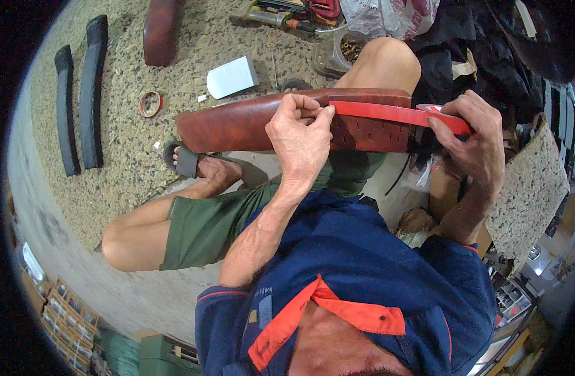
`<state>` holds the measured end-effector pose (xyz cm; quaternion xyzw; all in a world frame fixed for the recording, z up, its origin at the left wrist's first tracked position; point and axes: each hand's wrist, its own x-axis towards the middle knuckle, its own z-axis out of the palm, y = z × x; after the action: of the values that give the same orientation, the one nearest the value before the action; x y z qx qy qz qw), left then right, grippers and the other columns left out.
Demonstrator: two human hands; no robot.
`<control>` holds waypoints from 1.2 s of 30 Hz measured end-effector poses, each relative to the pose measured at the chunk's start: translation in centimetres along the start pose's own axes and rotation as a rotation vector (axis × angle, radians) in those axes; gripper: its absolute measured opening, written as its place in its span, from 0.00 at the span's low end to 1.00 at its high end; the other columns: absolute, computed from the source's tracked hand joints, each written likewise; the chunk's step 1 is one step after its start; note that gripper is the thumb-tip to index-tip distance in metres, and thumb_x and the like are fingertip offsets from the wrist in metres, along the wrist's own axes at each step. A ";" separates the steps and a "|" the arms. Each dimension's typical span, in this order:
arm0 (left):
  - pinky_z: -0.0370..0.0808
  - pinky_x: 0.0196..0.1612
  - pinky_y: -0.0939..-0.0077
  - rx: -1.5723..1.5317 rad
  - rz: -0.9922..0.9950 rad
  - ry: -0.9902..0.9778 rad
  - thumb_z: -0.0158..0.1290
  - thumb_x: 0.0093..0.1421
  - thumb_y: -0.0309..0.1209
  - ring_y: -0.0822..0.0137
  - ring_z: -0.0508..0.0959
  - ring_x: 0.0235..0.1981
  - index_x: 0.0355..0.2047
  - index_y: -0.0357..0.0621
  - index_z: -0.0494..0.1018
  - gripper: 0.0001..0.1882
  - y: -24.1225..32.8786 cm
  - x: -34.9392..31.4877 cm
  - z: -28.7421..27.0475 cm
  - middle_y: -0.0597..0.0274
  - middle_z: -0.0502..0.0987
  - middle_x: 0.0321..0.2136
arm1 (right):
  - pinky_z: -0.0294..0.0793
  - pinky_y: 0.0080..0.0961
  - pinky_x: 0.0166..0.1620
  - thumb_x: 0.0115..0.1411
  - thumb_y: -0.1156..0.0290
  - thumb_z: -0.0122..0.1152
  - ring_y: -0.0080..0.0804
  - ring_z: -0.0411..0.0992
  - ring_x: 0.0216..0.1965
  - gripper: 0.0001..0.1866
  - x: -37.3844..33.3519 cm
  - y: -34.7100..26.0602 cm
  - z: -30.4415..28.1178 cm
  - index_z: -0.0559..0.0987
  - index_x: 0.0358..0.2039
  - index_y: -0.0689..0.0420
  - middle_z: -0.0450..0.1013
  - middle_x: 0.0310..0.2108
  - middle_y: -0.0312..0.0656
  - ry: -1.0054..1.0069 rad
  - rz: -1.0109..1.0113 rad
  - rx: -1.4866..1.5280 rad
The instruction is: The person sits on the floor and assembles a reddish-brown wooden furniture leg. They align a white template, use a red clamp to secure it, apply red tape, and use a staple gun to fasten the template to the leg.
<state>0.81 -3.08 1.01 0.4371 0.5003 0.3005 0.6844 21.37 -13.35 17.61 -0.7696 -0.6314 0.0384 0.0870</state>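
A long, curved reddish-brown leather piece (231, 128) lies crosswise in front of me, its right part near my raised knee. Rows of small slits show in its lower right area. Along its upper right part stretches a strip of red tape (385, 113). My left hand (300, 138) is closed over the leather, thumb and fingertips pinching the strip's left end. At the other end, my right hand (475, 138) grips the roll of red tape (457, 124), seen nearly edge-on just past the leather's right end. The fingers partly cover that roll.
On the speckled foam mat (121, 125) lie two dark curved strips (94, 94), a small tape roll (151, 104), a white block (232, 78) and another brown leather piece (160, 31). A clear tub (330, 57) of small brass-coloured parts and a caulking gun (269, 17) sit beyond my knee.
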 end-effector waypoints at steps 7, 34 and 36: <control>0.79 0.25 0.75 0.088 0.015 0.031 0.67 0.57 0.20 0.74 0.82 0.24 0.31 0.33 0.75 0.10 -0.2 0.2 0.2 0.56 0.82 0.24 | 0.71 0.37 0.29 0.49 0.71 0.79 0.41 0.72 0.24 0.11 0.1 0.2 0.3 0.81 0.25 0.57 0.72 0.22 0.41 0.015 -0.002 0.004; 0.75 0.28 0.78 0.133 0.073 0.033 0.68 0.58 0.21 0.79 0.76 0.24 0.28 0.36 0.73 0.12 -0.5 -0.1 0.6 0.65 0.78 0.23 | 0.71 0.37 0.30 0.54 0.65 0.76 0.44 0.74 0.24 0.13 -0.3 3.3 1.8 0.82 0.26 0.61 0.74 0.23 0.46 -0.053 0.046 -0.039; 0.75 0.27 0.78 0.133 0.061 0.026 0.68 0.58 0.21 0.79 0.76 0.24 0.28 0.36 0.73 0.11 -0.4 0.0 0.6 0.65 0.78 0.22 | 0.71 0.38 0.30 0.54 0.64 0.76 0.44 0.74 0.24 0.14 -0.3 3.5 1.9 0.82 0.26 0.61 0.74 0.23 0.47 -0.078 0.081 -0.047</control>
<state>1.33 -3.45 0.78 0.4926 0.5146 0.2930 0.6377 24.34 -14.18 15.13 -0.7942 -0.6034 0.0572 0.0426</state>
